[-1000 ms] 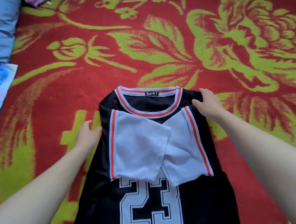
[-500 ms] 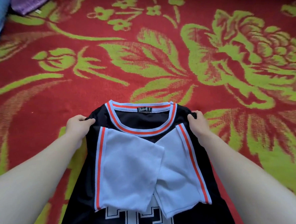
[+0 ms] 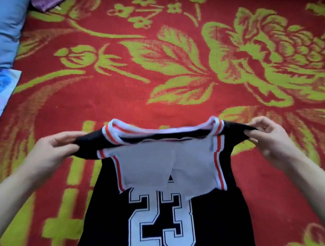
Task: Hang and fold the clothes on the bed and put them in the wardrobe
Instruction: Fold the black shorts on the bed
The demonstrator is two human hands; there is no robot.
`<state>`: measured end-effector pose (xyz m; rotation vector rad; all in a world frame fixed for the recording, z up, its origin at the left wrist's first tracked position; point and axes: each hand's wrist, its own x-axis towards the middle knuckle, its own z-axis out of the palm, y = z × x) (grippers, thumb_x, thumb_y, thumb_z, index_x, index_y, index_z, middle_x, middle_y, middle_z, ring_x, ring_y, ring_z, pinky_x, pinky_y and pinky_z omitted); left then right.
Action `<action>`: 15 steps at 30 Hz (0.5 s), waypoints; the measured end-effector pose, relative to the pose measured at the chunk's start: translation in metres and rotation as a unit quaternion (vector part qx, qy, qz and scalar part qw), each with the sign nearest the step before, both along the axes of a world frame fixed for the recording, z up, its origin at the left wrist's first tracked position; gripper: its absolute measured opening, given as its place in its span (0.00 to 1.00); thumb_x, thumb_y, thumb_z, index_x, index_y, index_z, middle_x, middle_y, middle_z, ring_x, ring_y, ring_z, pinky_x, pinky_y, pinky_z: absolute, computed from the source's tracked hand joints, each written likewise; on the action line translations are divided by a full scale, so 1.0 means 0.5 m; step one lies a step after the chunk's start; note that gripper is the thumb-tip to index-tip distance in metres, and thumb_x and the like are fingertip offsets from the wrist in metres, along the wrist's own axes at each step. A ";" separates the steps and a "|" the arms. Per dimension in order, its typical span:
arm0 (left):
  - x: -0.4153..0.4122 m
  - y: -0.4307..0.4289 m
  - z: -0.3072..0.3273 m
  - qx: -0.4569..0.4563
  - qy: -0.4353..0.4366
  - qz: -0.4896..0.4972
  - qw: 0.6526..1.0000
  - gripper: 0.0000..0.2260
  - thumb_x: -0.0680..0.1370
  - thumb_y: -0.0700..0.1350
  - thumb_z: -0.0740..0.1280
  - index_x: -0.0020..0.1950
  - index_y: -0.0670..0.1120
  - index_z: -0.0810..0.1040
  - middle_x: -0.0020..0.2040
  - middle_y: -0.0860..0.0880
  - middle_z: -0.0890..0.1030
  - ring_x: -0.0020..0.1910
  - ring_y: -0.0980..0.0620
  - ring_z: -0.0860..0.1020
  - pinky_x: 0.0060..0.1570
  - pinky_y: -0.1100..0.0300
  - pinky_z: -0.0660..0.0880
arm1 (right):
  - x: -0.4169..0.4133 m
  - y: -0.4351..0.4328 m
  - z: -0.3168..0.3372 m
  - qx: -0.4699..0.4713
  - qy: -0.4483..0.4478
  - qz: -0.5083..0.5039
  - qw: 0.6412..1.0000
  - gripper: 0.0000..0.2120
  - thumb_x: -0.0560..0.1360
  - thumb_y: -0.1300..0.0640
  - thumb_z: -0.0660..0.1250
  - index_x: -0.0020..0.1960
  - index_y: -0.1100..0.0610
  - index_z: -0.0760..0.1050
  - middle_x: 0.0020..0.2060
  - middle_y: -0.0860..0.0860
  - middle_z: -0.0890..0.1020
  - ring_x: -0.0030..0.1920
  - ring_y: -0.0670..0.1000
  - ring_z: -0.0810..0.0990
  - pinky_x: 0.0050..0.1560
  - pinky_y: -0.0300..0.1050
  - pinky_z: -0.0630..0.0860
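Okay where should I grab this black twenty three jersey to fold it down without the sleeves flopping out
Pinch the jersey at its two shoulder corners, one from each outer side, as the left hand and right hand do now. The white sleeves lie folded inward across the chest, so a taut top edge should keep them in place.

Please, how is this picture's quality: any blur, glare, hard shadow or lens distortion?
Head view: soft, even light, no glare or hard shadow on the red bedspread with green flowers; focus slightly soft, most smeared at the collar of the black jersey with a white 23, pinched by the left hand and right hand; forearms widen toward the corners, likely wide-angle stretch.
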<state>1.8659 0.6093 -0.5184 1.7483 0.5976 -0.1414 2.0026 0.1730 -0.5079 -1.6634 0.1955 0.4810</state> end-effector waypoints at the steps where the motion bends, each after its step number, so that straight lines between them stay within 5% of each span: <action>1: -0.037 0.005 -0.003 0.046 0.002 -0.028 0.999 0.21 0.71 0.24 0.62 0.46 0.48 0.84 0.37 0.57 0.84 0.37 0.63 0.80 0.44 0.70 0.75 | -0.032 -0.017 0.012 0.002 -0.003 0.019 1.000 0.15 0.70 0.77 0.60 0.39 0.57 0.69 0.31 0.47 0.83 0.34 0.43 0.80 0.37 0.31 0.73; 3: -0.116 0.003 -0.012 0.095 0.012 -0.081 0.992 0.23 0.69 0.26 0.66 0.42 0.55 0.85 0.37 0.56 0.84 0.38 0.64 0.80 0.43 0.74 0.74 | -0.099 -0.049 0.015 -0.038 -0.004 0.086 0.996 0.18 0.67 0.81 0.60 0.40 0.59 0.74 0.37 0.50 0.85 0.40 0.43 0.83 0.41 0.29 0.76; 6: -0.220 -0.021 -0.056 0.134 0.010 -0.213 0.968 0.17 0.64 0.34 0.68 0.40 0.57 0.83 0.40 0.56 0.84 0.42 0.59 0.81 0.46 0.67 0.75 | -0.192 -0.083 -0.014 -0.144 0.042 0.218 0.964 0.23 0.66 0.83 0.62 0.34 0.57 0.83 0.39 0.49 0.86 0.47 0.39 0.82 0.48 0.28 0.74; 8: -0.273 -0.050 -0.092 0.225 -0.006 -0.305 0.925 0.20 0.60 0.34 0.70 0.41 0.58 0.80 0.41 0.58 0.83 0.44 0.60 0.78 0.42 0.59 0.78 | -0.237 -0.093 -0.045 -0.214 0.080 0.311 0.923 0.21 0.68 0.79 0.65 0.34 0.54 0.83 0.43 0.49 0.85 0.51 0.34 0.78 0.52 0.26 0.69; 10: -0.303 -0.083 -0.112 0.367 -0.047 -0.398 0.839 0.21 0.54 0.37 0.74 0.41 0.57 0.78 0.46 0.50 0.83 0.48 0.55 0.74 0.35 0.54 0.79 | -0.267 -0.080 -0.072 -0.279 0.103 0.427 0.854 0.13 0.69 0.72 0.68 0.45 0.56 0.82 0.52 0.48 0.82 0.58 0.36 0.74 0.55 0.23 0.64; 12: -0.315 -0.113 -0.113 0.449 -0.062 -0.404 0.794 0.14 0.58 0.43 0.70 0.42 0.52 0.82 0.51 0.40 0.82 0.52 0.47 0.76 0.34 0.51 0.78 | -0.273 -0.056 -0.090 -0.305 0.076 0.468 0.826 0.14 0.69 0.66 0.69 0.53 0.56 0.79 0.52 0.45 0.80 0.57 0.40 0.75 0.57 0.26 0.65; 15: -0.292 -0.157 -0.109 0.482 -0.056 -0.312 0.817 0.18 0.67 0.47 0.57 0.45 0.43 0.84 0.53 0.36 0.80 0.51 0.41 0.77 0.37 0.46 0.76 | -0.244 0.003 -0.089 -0.353 -0.051 0.376 0.855 0.13 0.71 0.61 0.69 0.55 0.55 0.79 0.51 0.47 0.80 0.54 0.48 0.76 0.57 0.37 0.70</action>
